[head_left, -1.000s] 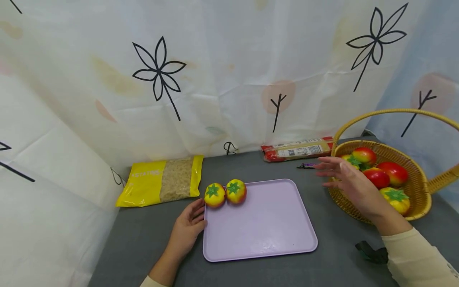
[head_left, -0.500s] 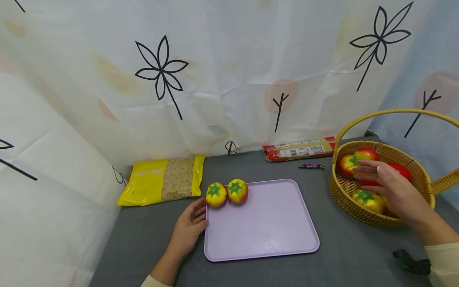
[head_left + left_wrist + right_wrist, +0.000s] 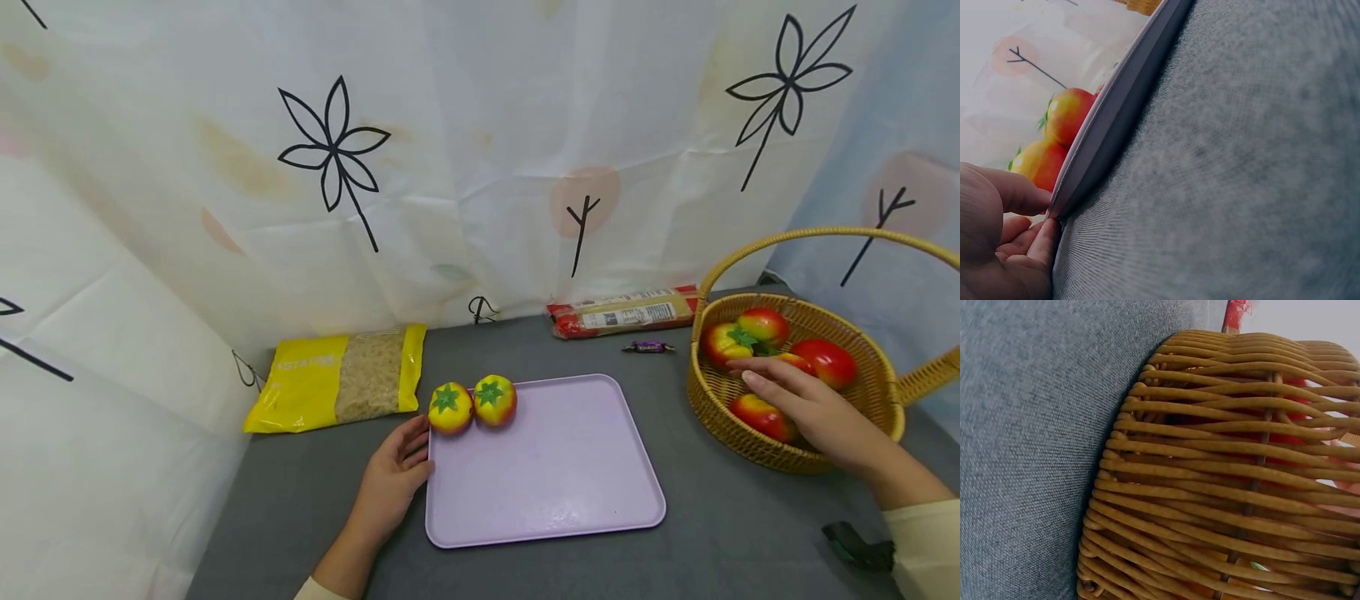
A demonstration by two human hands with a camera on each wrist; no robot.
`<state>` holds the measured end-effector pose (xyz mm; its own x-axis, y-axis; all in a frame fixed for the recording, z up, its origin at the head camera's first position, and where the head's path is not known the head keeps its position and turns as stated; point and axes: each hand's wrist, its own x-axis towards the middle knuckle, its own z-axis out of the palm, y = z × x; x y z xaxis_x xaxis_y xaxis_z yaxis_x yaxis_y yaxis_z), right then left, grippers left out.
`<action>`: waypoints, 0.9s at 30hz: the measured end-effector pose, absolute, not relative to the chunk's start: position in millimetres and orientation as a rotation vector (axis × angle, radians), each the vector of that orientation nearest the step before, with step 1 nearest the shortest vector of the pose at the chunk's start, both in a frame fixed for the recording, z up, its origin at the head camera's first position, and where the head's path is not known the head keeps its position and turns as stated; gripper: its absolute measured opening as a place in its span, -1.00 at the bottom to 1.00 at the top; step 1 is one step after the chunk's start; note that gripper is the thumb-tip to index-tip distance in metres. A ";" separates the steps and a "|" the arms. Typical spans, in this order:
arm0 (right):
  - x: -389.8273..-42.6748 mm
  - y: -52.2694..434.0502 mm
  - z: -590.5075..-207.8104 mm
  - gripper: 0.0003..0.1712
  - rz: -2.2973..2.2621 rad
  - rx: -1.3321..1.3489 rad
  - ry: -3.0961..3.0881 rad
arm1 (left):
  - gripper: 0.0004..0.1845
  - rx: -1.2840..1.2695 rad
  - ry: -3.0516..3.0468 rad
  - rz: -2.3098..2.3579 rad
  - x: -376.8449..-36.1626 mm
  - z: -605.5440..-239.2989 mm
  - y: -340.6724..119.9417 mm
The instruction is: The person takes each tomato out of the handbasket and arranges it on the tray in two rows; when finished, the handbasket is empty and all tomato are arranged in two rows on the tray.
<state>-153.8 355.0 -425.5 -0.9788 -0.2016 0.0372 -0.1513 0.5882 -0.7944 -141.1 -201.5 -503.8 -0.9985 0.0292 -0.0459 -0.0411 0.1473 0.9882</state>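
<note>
My left hand (image 3: 393,471) pinches the left rim of a lilac tray (image 3: 555,467); the left wrist view has the tray's rim (image 3: 1100,106) between thumb and fingers. Two yellow-and-red persimmon-like fruits (image 3: 495,401) with green leafy tops sit side by side at the tray's back left corner. My right hand (image 3: 817,408) reaches into a wicker basket (image 3: 705,417), fingers extended over the fruits inside. A red-and-yellow fruit (image 3: 765,418) lies just in front of this hand, partly covered by it. The right wrist view shows mostly the basket's woven side (image 3: 1210,475).
A yellow bag (image 3: 307,383) with a see-through panel lies behind the tray at left. Along the back are a red-ended packet of dried noodles (image 3: 630,315) and a purple wrapped candy (image 3: 648,347). The basket's tall handle (image 3: 825,232) arches above. A dark object (image 3: 855,546) lies near the right sleeve.
My right hand has moved right and down into the basket. The front fruit there has turned from its green-topped side to a red side. The left hand stays at the tray.
</note>
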 end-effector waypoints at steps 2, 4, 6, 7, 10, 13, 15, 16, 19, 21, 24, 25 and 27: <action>-153.9 352.6 -423.9 -0.38 -1.319 -0.294 2.748 | -0.26 -0.010 2.340 2.015 -141.1 -503.6 -201.6; -154.5 352.1 -422.6 -0.37 -1.305 -0.279 2.732 | -0.26 -0.012 2.342 2.012 -141.0 -503.3 -201.5; -155.1 353.4 -423.5 -0.39 -1.315 -0.280 2.738 | -0.26 -0.013 2.345 2.010 -140.9 -503.0 -201.3; -155.3 354.3 -424.3 -0.40 -1.322 -0.277 2.741 | -0.26 -0.012 2.347 2.008 -140.8 -503.0 -201.3; -154.7 356.7 -425.7 -0.40 -1.323 -0.238 2.741 | -0.26 -0.008 2.348 2.008 -140.7 -502.9 -201.0; -154.5 356.0 -424.7 -0.36 -1.256 -0.163 2.764 | -0.27 -0.009 2.349 2.008 -140.4 -502.7 -200.8; -154.5 354.7 -423.2 -0.33 -1.197 -0.120 2.780 | -0.26 -0.014 2.347 2.009 -140.1 -502.2 -200.6; -154.8 354.1 -422.5 -0.32 -1.175 -0.103 2.785 | -0.26 -0.016 2.344 2.009 -139.9 -502.0 -200.5; -156.3 352.9 -421.1 -0.32 -1.101 -0.094 2.800 | -0.26 -0.019 2.343 2.008 -139.6 -501.0 -200.1; -158.1 353.1 -421.0 -0.33 -1.067 -0.110 2.791 | -0.26 -0.017 2.345 2.005 -139.5 -500.6 -200.0; -161.1 353.2 -421.2 -0.34 -1.021 -0.154 2.769 | -0.26 -0.016 2.351 2.002 -139.5 -500.5 -200.0; -161.7 353.4 -421.2 -0.34 -1.017 -0.165 2.760 | -0.26 -0.015 2.352 2.001 -139.5 -500.6 -200.0; -162.1 353.2 -421.1 -0.33 -1.018 -0.185 2.741 | -0.27 -0.015 2.354 2.001 -139.5 -500.8 -200.1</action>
